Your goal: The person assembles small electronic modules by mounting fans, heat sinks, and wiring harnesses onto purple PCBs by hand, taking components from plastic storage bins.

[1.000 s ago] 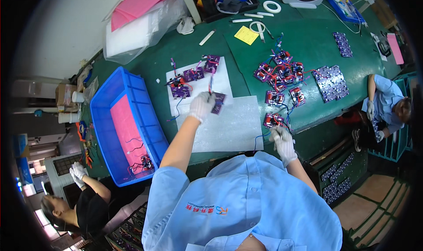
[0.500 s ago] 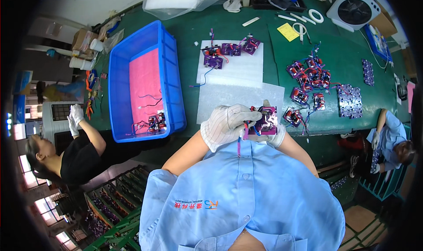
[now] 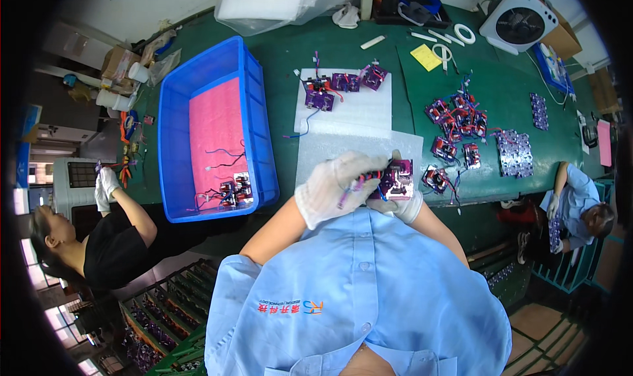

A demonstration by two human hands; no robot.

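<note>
Where pink-lined, bin (image 3: 262,138) w/ PCBs (image 3: 236,188)

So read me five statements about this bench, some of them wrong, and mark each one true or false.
1. The left hand and the right hand wear white gloves. True.
2. The right hand rests inside the blue bin. False: it is at a purple circuit board.
3. A pink sheet lies inside the blue bin. True.
4. A yellow note lies near a white ring-shaped roll. True.
5. To the right of that roll stands a lamp. False: it is a fan.
</note>
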